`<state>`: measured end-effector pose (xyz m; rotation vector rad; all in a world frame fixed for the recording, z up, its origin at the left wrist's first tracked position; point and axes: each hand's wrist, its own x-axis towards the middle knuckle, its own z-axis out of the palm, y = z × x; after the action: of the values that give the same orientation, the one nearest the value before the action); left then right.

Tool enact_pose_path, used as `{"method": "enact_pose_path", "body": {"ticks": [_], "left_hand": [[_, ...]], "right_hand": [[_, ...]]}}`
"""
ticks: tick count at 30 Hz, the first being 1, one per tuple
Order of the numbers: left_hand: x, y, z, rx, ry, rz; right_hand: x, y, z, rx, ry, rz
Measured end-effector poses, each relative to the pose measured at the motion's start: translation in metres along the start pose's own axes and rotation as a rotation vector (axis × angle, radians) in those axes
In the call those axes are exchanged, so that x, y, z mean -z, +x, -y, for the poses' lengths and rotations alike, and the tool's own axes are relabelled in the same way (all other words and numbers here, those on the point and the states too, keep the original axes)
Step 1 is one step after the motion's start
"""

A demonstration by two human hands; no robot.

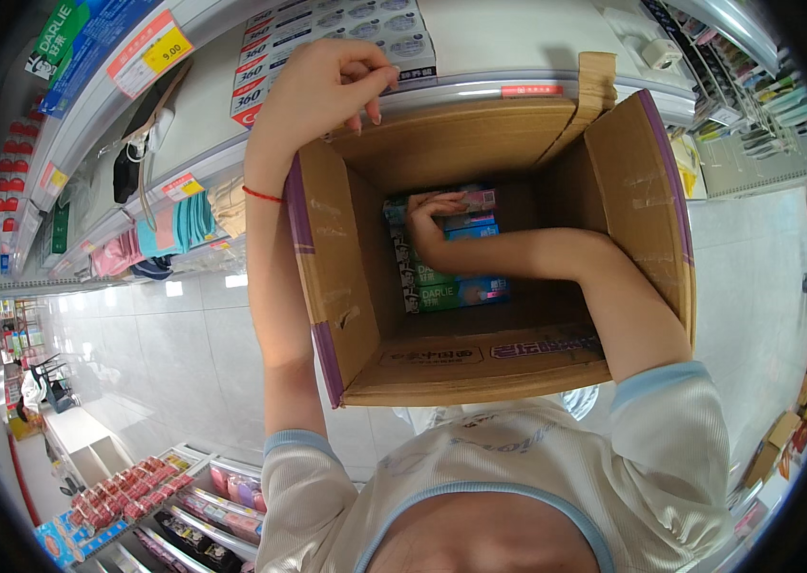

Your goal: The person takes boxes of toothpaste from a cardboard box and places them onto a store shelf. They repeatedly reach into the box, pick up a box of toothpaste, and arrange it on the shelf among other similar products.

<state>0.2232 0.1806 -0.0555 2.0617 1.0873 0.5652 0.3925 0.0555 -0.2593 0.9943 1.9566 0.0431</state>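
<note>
An open cardboard box (475, 351) stands before me, tilted against the shelf front. Inside, Darlie toothpaste cartons (439, 295) lie in a row at the left of its bottom. My right hand (435, 218) reaches down into the box, its fingers lying over a pink-ended carton (480, 200) at the far end of the row. Whether they grip it is hard to see. My left hand (346, 82) hangs loosely bent over the box's far left corner, with nothing visible in it. Just behind it, stacked toothpaste cartons (260, 61) sit on the white shelf.
The shelf's raised edge (460, 92) runs along the far side of the box. A torn cardboard flap (595, 82) sticks up there. Price tags (151, 54) line the left shelves, above folded cloth goods (185, 228). Hanging goods (768, 107) are at right; tiled floor (160, 336) lies below.
</note>
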Motion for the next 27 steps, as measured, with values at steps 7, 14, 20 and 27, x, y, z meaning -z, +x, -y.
{"method": "enact_pose_path", "body": {"ticks": [7,14,20,27], "left_hand": [[0.002,-0.007,0.003,0.043,-0.001,0.003],[0.001,-0.006,0.002,0.028,0.010,0.007],[0.001,0.002,0.000,-0.019,-0.014,0.014],[0.002,-0.007,0.001,0.008,0.022,-0.008]], "right_hand": [[-0.012,-0.006,-0.005,0.022,-0.059,0.005],[-0.001,0.004,-0.002,-0.004,-0.110,0.001],[0.032,0.034,0.010,-0.101,-0.213,0.003],[0.074,0.071,0.024,-0.170,-0.258,-0.129]]}}
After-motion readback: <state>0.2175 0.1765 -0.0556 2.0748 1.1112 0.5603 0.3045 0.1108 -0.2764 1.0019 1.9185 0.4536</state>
